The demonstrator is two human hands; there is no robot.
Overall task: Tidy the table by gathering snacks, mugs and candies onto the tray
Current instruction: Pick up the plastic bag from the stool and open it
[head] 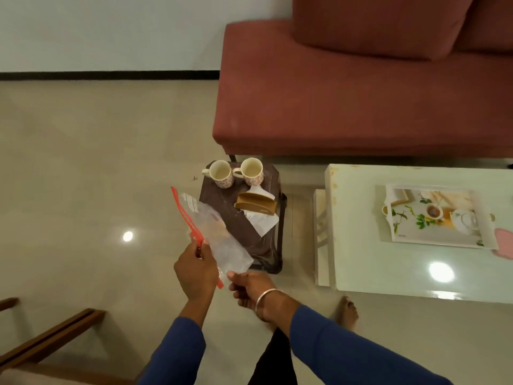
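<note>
My left hand point(195, 272) grips the red zip edge of a clear plastic snack bag point(219, 237), held in the air over the floor. At the bag's lower corner, my right hand point(251, 287) pinches the plastic. Two floral mugs point(222, 173) point(251, 170) stand upright side by side at the far edge of a small dark stool point(238, 229). A brown napkin holder point(256, 202) with white napkins sits on the stool too. The printed tray point(483, 218) lies on the white table point(388, 259) to the right, with nothing on it.
A red sofa point(361, 101) stands behind the stool and table. A wooden chair arm point(50, 337) is at the bottom left. A pink object point(503, 243) lies at the tray's right edge. My bare foot point(347, 312) rests on the tiled floor by the table.
</note>
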